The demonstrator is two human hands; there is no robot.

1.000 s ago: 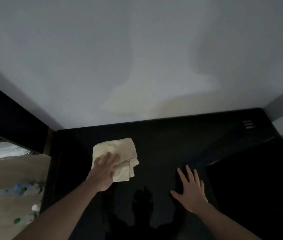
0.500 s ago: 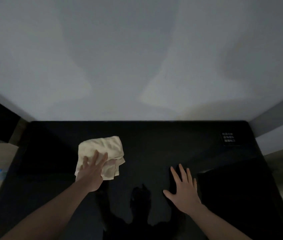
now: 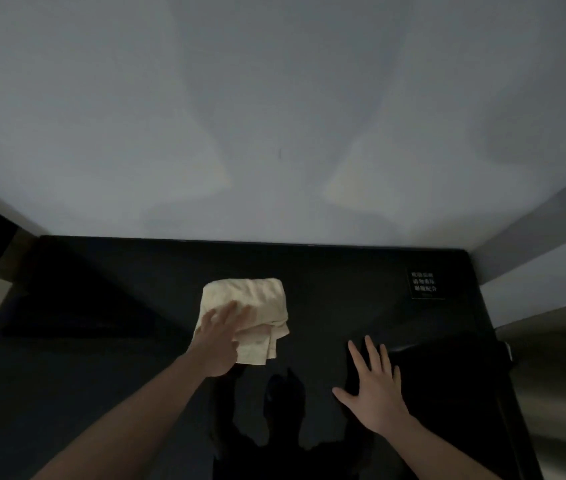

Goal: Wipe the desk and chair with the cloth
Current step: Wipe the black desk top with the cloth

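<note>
We see a folded cream cloth (image 3: 250, 310) lying flat on a glossy black desk (image 3: 101, 341), a little left of the middle and nearer the wall (image 3: 274, 116) than the front edge. The folded cloth is longer than it is wide: its long axis runs from the wall side toward us, leaning slightly to the right, with the loose layered corners pointing toward the front right. Our left hand (image 3: 217, 341) presses on the cloth's near left part with fingers straight and spread, pointing toward the wall. Our right hand (image 3: 375, 389) rests flat on the bare desk, fingers straight and fanned, well apart from the cloth and holding nothing. The two hands are apart, with dark desk surface between them. A small dark label (image 3: 425, 284) with pale lettering sits at the far right corner of the desk.
</note>
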